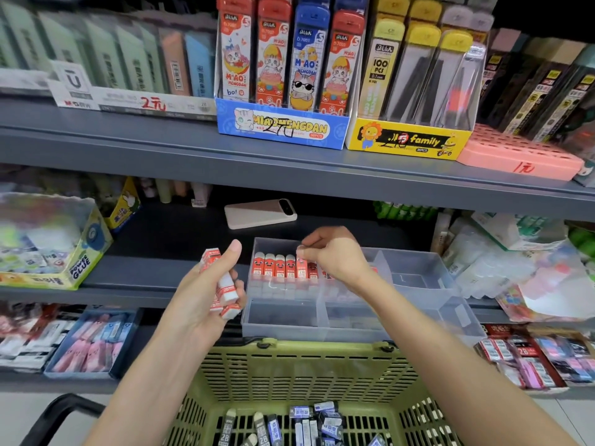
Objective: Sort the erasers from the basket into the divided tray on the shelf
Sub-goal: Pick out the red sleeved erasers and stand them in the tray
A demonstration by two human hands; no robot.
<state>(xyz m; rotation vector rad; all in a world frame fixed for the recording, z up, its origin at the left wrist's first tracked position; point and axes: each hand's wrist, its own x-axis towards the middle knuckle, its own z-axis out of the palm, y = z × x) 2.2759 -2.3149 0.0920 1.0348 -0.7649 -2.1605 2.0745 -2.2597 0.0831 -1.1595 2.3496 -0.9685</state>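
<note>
In the head view, a clear divided tray (283,329) is sitting on the grey shelf (154,275), its front edge hanging over the shelf lip. A row of red erasers (273,267) is standing upright along the tray's back-left compartment; the compartments in front of and to the right of that row are showing bare plastic.

The right hand (338,257) is reaching in over the tray from the front. Its fingers (302,251) are curling together and pinching the top end of one red eraser (301,268), which is standing at the right end of the row and touching its neighbour. The rest of that hand is covering the tray section just right of the row.

The left hand (199,284) is hovering just left of the tray, outside its wall, with the thumb pointing up. Its fingers are clenching a bundle of red-and-white erasers (227,292); the bundle's ends are sticking out above and below the grip, close to the tray's left wall but apart from it.

Below the tray's front edge a green basket (289,375) is standing, with dark-sleeved erasers (309,426) lying loose on its floor. Behind the tray, further back on the shelf, a pale power bank (260,213) is lying flat.
</note>
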